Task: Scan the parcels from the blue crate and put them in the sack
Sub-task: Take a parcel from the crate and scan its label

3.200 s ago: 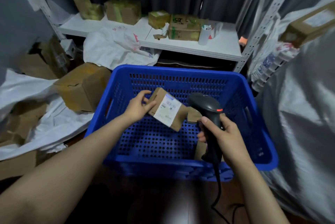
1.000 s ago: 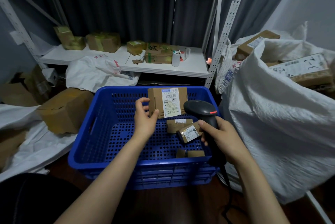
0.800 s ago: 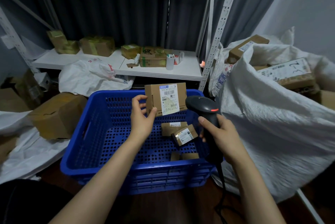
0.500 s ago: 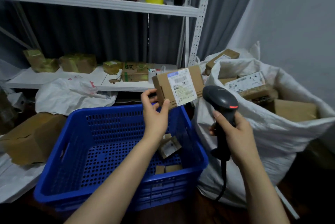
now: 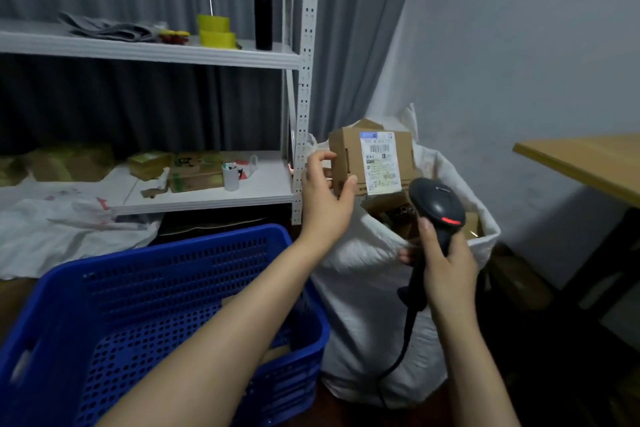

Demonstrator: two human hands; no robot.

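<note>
Your left hand [image 5: 325, 191] pinches the parcel [image 5: 372, 162] by its left edge, over the sack [image 5: 363, 288] mouth, label toward you. Right hand [image 5: 446, 264] is wrapped round the scanner [image 5: 436, 205] handle, just right of the parcel. Sack already holds boxes. Scanned or not: can't tell. Blue crate [image 5: 173, 253], near left, shows cardboard behind your forearm, so likely more to do.

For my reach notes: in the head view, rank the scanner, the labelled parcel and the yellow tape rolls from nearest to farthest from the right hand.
1. Scanner: gripped in the right hand.
2. Labelled parcel: up-left, held by the left hand.
3. Yellow tape rolls: far left, on the upper shelf.
</note>
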